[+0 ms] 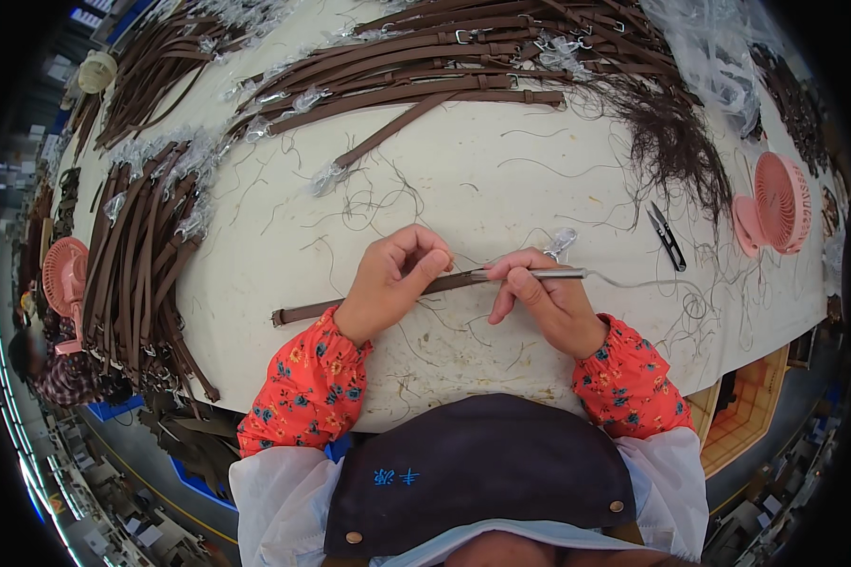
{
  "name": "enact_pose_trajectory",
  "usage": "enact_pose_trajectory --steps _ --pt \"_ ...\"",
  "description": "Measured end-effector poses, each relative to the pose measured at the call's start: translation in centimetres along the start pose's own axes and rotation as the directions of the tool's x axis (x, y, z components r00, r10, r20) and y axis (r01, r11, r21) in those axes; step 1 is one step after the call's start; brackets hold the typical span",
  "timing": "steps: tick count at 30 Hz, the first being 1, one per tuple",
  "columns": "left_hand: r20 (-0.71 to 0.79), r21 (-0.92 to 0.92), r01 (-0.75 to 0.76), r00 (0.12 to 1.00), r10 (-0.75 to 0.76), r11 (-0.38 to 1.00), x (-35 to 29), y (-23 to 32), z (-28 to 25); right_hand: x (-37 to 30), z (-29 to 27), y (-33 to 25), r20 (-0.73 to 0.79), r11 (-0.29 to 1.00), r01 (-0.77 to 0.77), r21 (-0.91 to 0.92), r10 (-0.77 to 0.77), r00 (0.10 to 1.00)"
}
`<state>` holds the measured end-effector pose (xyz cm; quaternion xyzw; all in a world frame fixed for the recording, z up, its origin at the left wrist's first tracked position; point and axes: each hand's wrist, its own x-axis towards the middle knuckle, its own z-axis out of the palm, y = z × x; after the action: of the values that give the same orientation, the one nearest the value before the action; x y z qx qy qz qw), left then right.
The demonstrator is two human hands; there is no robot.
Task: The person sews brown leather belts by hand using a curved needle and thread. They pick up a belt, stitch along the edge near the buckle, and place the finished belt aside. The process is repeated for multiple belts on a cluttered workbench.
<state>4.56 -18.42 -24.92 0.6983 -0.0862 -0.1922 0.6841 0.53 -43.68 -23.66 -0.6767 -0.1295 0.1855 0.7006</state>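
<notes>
A brown strap (304, 311) lies slantwise on the table in front of me, passing beneath my left hand (390, 283). That hand's thumb and forefinger are pinched together just above the strap; what sits between them is too small to make out. My right hand (550, 295) grips a slim metal pen-shaped tool (563, 273), its tip pointing left at the strap's right part, close to the left fingertips. A thin grey cord (633, 284) runs from the tool's back end to the right. Clear plastic wrap (562, 242) shows just behind my right hand.
Black thread snips (667, 236) lie right of my hands, near a pink fan (780, 203). Brown straps are heaped at the left (142, 255) and far side (416, 71). Dark thread (667, 132) is bunched far right; loose threads litter the table (501, 203). Another pink fan (64, 274) stands left.
</notes>
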Motion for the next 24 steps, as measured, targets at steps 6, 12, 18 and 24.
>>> enact_pose_trajectory --steps 6,12,18,24 --pt "-0.173 0.817 -0.233 0.773 0.610 0.527 0.5 2.1 -1.8 -0.5 -0.2 -0.4 -0.104 0.990 0.127 0.066 -0.119 0.987" --pt "0.148 0.868 -0.219 0.971 0.188 0.446 -3.1 4.2 -2.1 0.2 -2.4 -2.3 0.017 0.610 0.303 -0.732 -0.428 0.903" --pt "0.191 0.856 -0.302 0.939 0.286 0.419 -3.5 2.2 -1.8 -0.5 -4.1 -2.5 0.117 0.422 0.283 -0.862 -0.378 0.919" --pt "0.004 0.807 -0.208 0.938 0.347 0.552 -4.9 5.9 -2.6 -0.6 -4.1 -3.4 -0.014 0.483 0.282 -0.829 -0.522 0.853"
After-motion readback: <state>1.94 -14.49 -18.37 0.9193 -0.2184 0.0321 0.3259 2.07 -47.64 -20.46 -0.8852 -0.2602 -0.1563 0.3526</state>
